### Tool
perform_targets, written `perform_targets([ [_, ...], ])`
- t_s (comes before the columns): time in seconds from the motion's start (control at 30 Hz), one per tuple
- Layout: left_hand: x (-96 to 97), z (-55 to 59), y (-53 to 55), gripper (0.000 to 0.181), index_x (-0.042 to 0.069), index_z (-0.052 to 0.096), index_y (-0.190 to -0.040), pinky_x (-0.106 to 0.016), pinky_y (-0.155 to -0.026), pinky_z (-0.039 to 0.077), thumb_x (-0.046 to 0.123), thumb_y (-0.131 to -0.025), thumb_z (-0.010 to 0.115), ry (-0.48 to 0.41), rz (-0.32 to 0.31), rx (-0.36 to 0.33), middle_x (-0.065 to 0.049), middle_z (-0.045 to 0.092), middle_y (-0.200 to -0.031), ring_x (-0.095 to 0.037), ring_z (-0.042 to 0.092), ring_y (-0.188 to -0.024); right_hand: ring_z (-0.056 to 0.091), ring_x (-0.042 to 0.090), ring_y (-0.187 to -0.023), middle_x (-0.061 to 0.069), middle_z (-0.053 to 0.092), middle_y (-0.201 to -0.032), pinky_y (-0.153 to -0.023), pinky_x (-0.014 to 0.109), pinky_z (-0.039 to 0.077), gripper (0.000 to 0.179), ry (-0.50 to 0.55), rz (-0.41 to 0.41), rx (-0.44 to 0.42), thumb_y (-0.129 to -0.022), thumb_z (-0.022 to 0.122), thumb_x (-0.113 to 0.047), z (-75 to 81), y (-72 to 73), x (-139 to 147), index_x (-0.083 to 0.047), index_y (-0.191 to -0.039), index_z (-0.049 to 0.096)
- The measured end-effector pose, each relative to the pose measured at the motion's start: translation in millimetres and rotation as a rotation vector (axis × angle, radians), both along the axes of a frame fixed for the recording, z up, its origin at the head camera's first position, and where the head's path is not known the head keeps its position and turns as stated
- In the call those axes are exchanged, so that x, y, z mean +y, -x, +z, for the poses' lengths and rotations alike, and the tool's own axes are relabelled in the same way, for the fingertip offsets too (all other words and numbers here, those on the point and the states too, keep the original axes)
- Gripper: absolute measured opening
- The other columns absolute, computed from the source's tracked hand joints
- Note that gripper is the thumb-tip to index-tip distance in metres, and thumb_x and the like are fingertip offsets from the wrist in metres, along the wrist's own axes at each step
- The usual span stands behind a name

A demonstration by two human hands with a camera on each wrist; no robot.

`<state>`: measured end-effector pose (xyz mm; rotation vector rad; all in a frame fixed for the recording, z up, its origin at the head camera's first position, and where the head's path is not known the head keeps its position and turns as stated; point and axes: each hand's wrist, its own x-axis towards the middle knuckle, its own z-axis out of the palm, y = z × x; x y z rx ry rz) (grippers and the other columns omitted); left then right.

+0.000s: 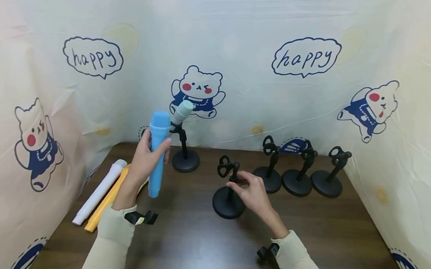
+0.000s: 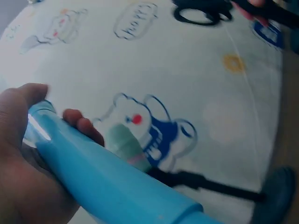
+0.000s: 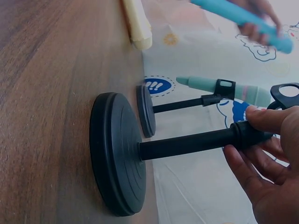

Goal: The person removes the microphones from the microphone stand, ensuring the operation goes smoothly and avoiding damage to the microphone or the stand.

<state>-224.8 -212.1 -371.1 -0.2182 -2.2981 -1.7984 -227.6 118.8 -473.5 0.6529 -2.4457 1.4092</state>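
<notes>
My left hand (image 1: 143, 158) grips a light blue toy microphone (image 1: 159, 135) around its body, held upright above the table with its head up. With thumb and fingers, my right hand (image 1: 253, 193) pinches the upper post of a black microphone stand (image 1: 228, 206), just below its ring holder. In the right wrist view the round base (image 3: 117, 154) of this stand is low at the tabletop. Behind the blue microphone, a mint green microphone (image 1: 182, 112) sits tilted in the holder of another black stand (image 1: 185, 161).
Three more black stands (image 1: 297, 184) stand at the back right. On the left lie a white microphone (image 1: 98, 193) and a yellow microphone (image 1: 106, 204), partly behind my left arm. A printed cloth (image 1: 242, 39) encloses the brown table (image 1: 192, 242) at the back and sides.
</notes>
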Motion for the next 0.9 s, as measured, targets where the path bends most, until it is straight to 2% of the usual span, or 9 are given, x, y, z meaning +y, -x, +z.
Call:
perform_targets([
  [0.1, -11.0, -25.0, -1.5, 0.064, 0.008, 0.027, -0.159, -0.036, -0.078, 0.058, 0.032, -0.109, 0.060, 0.173, 0.036, -0.104, -0.019, 0.060, -0.110, -0.031, 0.066, -0.082, 0.078, 0.016, -0.091, 0.004, 0.081, -0.105, -0.081, 0.030, 0.065, 0.018, -0.005, 0.003, -0.005, -0.093, 0.085, -0.018, 0.1, -0.7, -0.7, -0.013, -0.110, 0.079],
  [0.17, -17.2, -41.6, -2.3, 0.068, 0.005, 0.028, -0.161, -0.041, -0.080, 0.059, 0.029, -0.108, 0.061, 0.278, 0.072, -0.147, -0.024, 0.061, -0.120, -0.036, 0.068, -0.088, 0.078, 0.016, -0.090, 0.004, 0.080, -0.104, -0.080, 0.030, 0.065, 0.019, -0.007, 0.007, -0.006, -0.093, 0.085, -0.019, 0.1, -0.9, -0.9, -0.014, -0.110, 0.079],
  [0.27, -23.7, -64.9, -1.7, 0.067, 0.003, 0.036, -0.159, -0.052, -0.090, 0.059, 0.029, -0.104, 0.065, 0.433, 0.157, -0.172, -0.028, 0.060, -0.132, -0.040, 0.067, -0.103, 0.077, 0.016, -0.088, 0.004, 0.080, -0.102, -0.078, 0.029, 0.065, 0.018, -0.011, 0.010, -0.002, -0.094, 0.084, -0.020, 0.1, -0.9, -0.7, -0.014, -0.110, 0.079],
  [0.37, -27.3, -85.9, 0.3, 0.066, -0.002, 0.044, -0.155, -0.064, -0.102, 0.053, 0.029, -0.102, 0.070, 0.585, 0.238, -0.178, -0.031, 0.058, -0.140, -0.045, 0.062, -0.116, 0.077, 0.016, -0.087, 0.004, 0.080, -0.101, -0.077, 0.028, 0.065, 0.018, -0.008, 0.006, 0.001, -0.093, 0.085, -0.020, 0.2, -0.7, -0.1, -0.014, -0.109, 0.079],
  [0.43, -28.6, -97.8, 0.8, 0.066, -0.004, 0.047, -0.152, -0.067, -0.104, 0.051, 0.029, -0.100, 0.071, 0.678, 0.288, -0.189, -0.033, 0.057, -0.140, -0.048, 0.060, -0.117, 0.077, 0.016, -0.086, 0.005, 0.080, -0.101, -0.077, 0.029, 0.065, 0.018, -0.003, 0.005, 0.004, -0.093, 0.085, -0.019, 0.5, -0.5, 0.4, -0.014, -0.109, 0.079],
  [0.5, -30.4, -109.0, 0.7, 0.064, -0.005, 0.051, -0.150, -0.068, -0.101, 0.053, 0.027, -0.099, 0.074, 0.748, 0.332, -0.189, -0.034, 0.059, -0.137, -0.050, 0.062, -0.114, 0.077, 0.017, -0.087, 0.005, 0.080, -0.101, -0.078, 0.029, 0.065, 0.018, -0.001, 0.006, 0.003, -0.093, 0.085, -0.018, 0.5, -0.1, 0.7, -0.014, -0.109, 0.079],
  [0.67, -35.2, -128.0, -2.2, 0.059, -0.009, 0.060, -0.138, -0.068, -0.086, 0.057, 0.022, -0.092, 0.081, 0.857, 0.423, -0.129, -0.035, 0.068, -0.122, -0.053, 0.067, -0.105, 0.078, 0.016, -0.088, 0.005, 0.081, -0.102, -0.079, 0.028, 0.065, 0.018, -0.004, 0.005, 0.001, -0.093, 0.085, -0.019, -0.1, 0.3, 0.9, -0.014, -0.110, 0.079],
  [0.9, -34.6, -140.1, -5.8, 0.055, -0.014, 0.060, -0.127, -0.066, -0.080, 0.057, 0.021, -0.091, 0.082, 0.965, 0.435, -0.132, -0.036, 0.069, -0.109, -0.053, 0.063, -0.101, 0.077, 0.016, -0.088, 0.004, 0.080, -0.103, -0.079, 0.028, 0.064, 0.019, 0.000, 0.004, -0.006, -0.093, 0.085, -0.020, -0.3, -0.2, 0.9, -0.015, -0.111, 0.079],
])
